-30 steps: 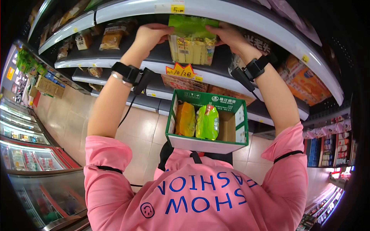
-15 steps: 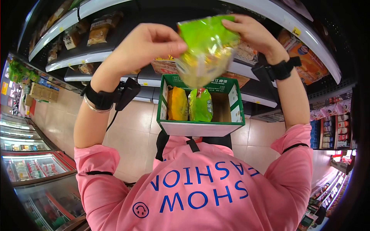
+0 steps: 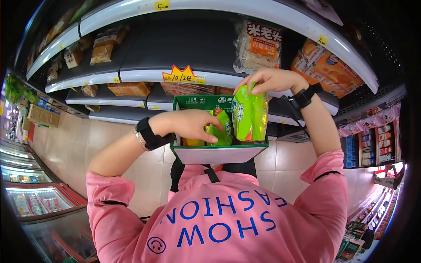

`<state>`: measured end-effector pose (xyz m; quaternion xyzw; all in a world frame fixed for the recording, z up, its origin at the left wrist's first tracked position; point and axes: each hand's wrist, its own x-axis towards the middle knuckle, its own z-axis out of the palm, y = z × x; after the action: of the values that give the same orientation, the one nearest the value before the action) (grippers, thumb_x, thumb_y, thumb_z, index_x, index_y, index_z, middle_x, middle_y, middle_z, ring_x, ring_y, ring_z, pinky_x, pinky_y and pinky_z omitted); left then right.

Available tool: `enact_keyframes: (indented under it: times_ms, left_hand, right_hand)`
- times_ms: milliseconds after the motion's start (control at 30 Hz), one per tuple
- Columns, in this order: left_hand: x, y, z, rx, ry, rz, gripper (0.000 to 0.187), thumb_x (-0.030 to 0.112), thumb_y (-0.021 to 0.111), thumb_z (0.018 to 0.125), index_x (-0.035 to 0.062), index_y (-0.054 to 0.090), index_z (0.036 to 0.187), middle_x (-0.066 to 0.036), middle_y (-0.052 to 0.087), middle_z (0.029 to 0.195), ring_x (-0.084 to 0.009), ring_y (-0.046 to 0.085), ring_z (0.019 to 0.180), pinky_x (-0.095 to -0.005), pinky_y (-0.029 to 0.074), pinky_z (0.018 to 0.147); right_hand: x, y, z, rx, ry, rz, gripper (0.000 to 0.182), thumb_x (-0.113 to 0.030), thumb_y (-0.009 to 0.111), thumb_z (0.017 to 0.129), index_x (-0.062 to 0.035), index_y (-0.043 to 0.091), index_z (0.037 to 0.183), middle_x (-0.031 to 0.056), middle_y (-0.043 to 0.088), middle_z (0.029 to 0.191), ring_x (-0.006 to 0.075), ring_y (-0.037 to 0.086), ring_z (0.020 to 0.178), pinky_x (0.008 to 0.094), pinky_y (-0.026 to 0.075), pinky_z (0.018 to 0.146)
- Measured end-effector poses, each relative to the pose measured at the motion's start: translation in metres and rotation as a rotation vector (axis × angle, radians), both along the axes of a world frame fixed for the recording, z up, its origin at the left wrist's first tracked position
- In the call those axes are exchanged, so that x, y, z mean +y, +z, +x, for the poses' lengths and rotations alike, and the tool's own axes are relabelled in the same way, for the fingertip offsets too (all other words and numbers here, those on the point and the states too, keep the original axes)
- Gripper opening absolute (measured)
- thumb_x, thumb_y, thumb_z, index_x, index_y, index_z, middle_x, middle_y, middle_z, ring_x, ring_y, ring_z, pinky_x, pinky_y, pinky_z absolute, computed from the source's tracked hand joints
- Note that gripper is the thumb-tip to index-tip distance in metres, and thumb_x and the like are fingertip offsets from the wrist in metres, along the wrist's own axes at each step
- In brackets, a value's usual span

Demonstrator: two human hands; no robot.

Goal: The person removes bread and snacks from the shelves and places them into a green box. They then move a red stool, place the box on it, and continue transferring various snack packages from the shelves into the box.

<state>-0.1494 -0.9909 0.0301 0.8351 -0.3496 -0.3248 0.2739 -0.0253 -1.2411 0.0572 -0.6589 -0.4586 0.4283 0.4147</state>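
Observation:
A green and white cardboard box (image 3: 219, 154) stands open in front of my body. My right hand (image 3: 267, 82) pinches the top edge of a shiny green snack bag (image 3: 250, 116), which hangs upright in the box's right side. In the middle of the box stands another green snack bag (image 3: 224, 129). My left hand (image 3: 190, 126) reaches over the box's left side, with thumb and fingers curled against this middle bag. Beneath that hand, a yellow-orange bag (image 3: 193, 142) shows only in part.
Behind the box, dark store shelves (image 3: 175, 48) hold a rice-cracker bag (image 3: 261, 46), an orange bread pack (image 3: 326, 68) and a bagged loaf (image 3: 104, 48). A starburst price sign (image 3: 180, 74) sits on the shelf edge. Glass-topped freezers (image 3: 39, 201) line the left.
The green bag in my right hand has come down from above the box into its right side. My left hand has let go of it and moved down to the middle bag.

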Motion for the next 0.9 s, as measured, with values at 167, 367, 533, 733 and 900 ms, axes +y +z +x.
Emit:
enact_keyframes:
  times_ms: [167,367,533,733,900]
  left_hand:
    - [-0.014,-0.017,0.003,0.013,-0.092,0.044,0.058,0.038,0.062,0.08,0.0041,0.047,0.125,-0.02,0.052,0.12,-0.032,0.048,0.114,-0.0363,0.039,0.094]
    - [-0.017,-0.033,0.001,0.157,-0.241,0.31,0.065,0.054,0.042,0.086,0.0035,0.044,0.128,-0.023,0.036,0.135,-0.0356,0.037,0.123,-0.0375,0.031,0.102]
    - [-0.011,-0.048,0.0,0.254,-0.258,0.331,0.07,0.06,0.033,0.088,0.0035,0.044,0.129,-0.024,0.024,0.141,-0.0367,0.027,0.13,-0.0384,0.024,0.105]
    - [-0.009,-0.039,-0.008,0.224,-0.217,0.365,0.081,0.067,0.04,0.08,0.0042,0.042,0.131,-0.021,0.021,0.144,-0.035,0.027,0.13,-0.0368,0.025,0.105]
    - [-0.004,-0.038,-0.015,0.186,-0.201,0.365,0.08,0.065,0.043,0.079,0.0043,0.041,0.131,-0.02,0.021,0.144,-0.034,0.03,0.129,-0.0367,0.027,0.104]
  right_hand:
    - [0.017,-0.008,-0.008,0.099,0.099,-0.138,0.028,-0.017,0.054,0.088,0.0041,0.059,0.106,0.0113,0.056,0.118,0.0163,0.049,0.108,0.0284,0.036,0.095]
    - [0.016,-0.031,-0.007,0.201,-0.025,-0.395,0.023,-0.017,0.054,0.088,0.0001,0.058,0.103,0.0051,0.055,0.112,0.0119,0.052,0.094,0.0258,0.045,0.079]
    - [0.013,-0.064,0.001,0.154,0.018,-0.353,0.028,-0.016,0.055,0.087,0.0002,0.057,0.111,0.0026,0.061,0.1,0.0094,0.054,0.087,0.0263,0.044,0.079]
    - [0.015,-0.093,-0.006,-0.239,0.088,-0.547,0.032,-0.016,0.058,0.083,0.0023,0.055,0.11,0.013,0.057,0.114,0.0207,0.053,0.102,0.0312,0.041,0.089]
    - [0.014,-0.08,-0.023,-0.35,0.073,-0.551,0.041,-0.015,0.061,0.08,-0.0015,0.05,0.117,0.0138,0.057,0.109,0.0247,0.053,0.102,0.0323,0.041,0.089]
